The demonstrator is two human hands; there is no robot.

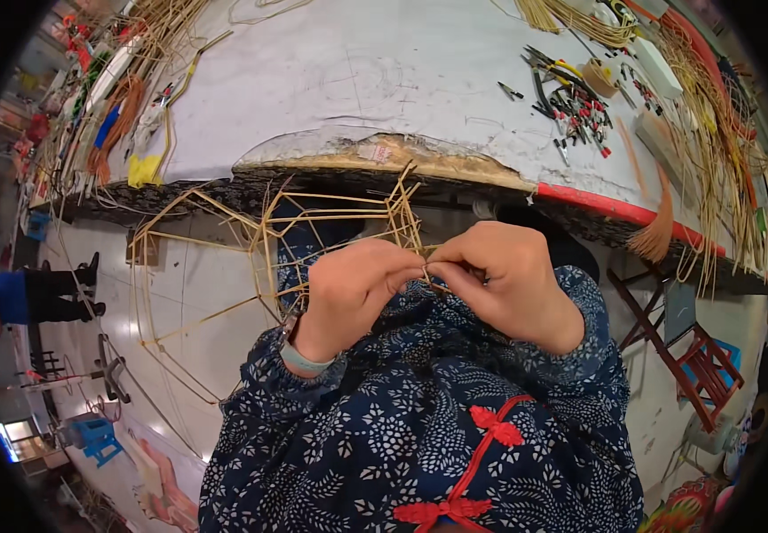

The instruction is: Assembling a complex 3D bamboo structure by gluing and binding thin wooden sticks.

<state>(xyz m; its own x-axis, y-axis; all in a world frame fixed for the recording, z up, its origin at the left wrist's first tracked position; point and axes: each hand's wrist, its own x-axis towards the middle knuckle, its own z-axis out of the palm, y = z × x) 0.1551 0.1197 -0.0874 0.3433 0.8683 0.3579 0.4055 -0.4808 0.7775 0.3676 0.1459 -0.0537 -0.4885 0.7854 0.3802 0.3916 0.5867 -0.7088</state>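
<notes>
The left bare hand (pixel 357 286) and the right bare hand (pixel 506 280) are meeting at the fingertips, each grip pinching a thin small piece (pixel 425 269), whose kind I cannot tell. An angular frame of tan, slender sticks (pixel 266 220) is extending beside them, toward ten o'clock. Small red-and-black pieces (pixel 584 122) are lying on the white-covered table (pixel 441 67), between one and two o'clock.

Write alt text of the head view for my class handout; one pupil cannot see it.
A person's left hand and right hand meet, pinching something too small to identify, beside an open frame of thin tan strips. Beyond, pliers and small red and black pieces lie on a white-topped worktable.
</notes>
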